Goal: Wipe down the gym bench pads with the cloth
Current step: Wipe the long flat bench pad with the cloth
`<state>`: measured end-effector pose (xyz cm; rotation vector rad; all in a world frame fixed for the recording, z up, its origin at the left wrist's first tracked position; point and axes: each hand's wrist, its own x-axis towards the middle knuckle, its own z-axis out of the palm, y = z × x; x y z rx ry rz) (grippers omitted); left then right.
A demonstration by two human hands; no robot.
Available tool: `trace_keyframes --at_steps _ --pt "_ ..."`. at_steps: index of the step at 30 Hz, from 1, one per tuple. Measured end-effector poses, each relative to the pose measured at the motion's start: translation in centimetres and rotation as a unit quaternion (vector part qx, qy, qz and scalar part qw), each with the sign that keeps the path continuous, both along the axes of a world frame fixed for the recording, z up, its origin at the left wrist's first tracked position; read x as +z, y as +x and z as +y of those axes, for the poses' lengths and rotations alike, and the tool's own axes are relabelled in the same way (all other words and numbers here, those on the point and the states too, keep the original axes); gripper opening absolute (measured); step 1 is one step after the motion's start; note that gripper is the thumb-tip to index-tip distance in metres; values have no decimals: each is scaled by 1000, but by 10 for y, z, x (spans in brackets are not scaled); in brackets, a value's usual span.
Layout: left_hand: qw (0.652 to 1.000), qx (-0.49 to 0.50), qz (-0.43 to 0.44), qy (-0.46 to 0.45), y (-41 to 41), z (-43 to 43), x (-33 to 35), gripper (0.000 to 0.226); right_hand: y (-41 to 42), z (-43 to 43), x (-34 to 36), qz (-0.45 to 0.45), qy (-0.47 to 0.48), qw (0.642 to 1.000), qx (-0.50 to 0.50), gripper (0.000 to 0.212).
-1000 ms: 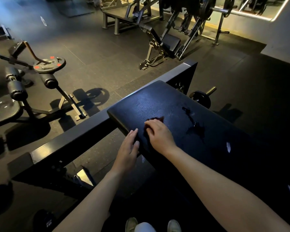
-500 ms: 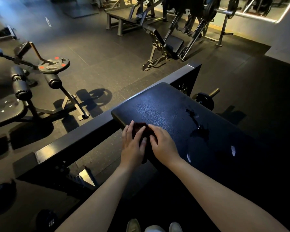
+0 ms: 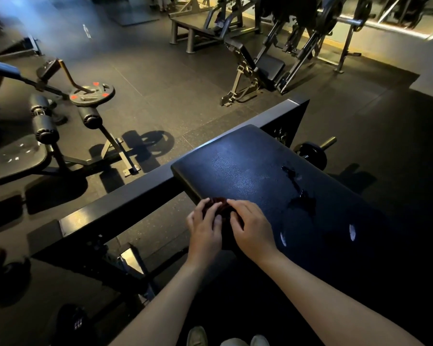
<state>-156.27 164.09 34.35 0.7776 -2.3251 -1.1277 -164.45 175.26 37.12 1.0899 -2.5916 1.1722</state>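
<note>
I see the black textured vinyl bench pad [image 3: 248, 171] with its long axis running from upper left to lower right. The dark reddish crumpled cloth [image 3: 219, 207] sits bunched at the pad's near-left edge. The left hand [image 3: 205, 233] and right hand [image 3: 253, 231] lie side by side, fingers curled onto the cloth, gripping it.

Left hand [image 3: 204, 232] and right hand [image 3: 254, 231] hold cloth [image 3: 219, 207] on bench pad [image 3: 248, 166].
</note>
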Motion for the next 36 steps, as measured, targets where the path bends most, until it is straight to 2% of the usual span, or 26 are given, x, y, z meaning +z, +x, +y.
trace_keyframes --at_steps 3,5,8,12,17,23,28,31,36 --pt "1000 -17 5 -23 2 -9 2 33 2 5 -2 8 19 1000 8 31" --pt "999 8 9 -37 -4 -24 5 33 0 1 -4 19 31 999 16 32" --pt "997 79 -12 7 -21 -39 11 32 -3 -5 -3 22 42 999 14 34" --pt "994 83 -72 26 -34 -23 9 40 -2 -6 3 4 41 999 6 35" --pt "999 27 -26 8 -6 24 2 39 0 14 2 -67 -48 996 -13 40" --pt "999 27 27 8 5 35 4 30 7 25 -1 -49 -9 999 12 32" --pt "991 126 8 40 -20 -13 15 35 7 23 -3 -48 5 999 9 33" --pt "992 115 -34 50 -31 -14 13 35 5 21 -5 -35 28 999 20 35" --pt "995 82 -18 53 -10 22 5 37 4 24 -4 -46 13 998 26 36"
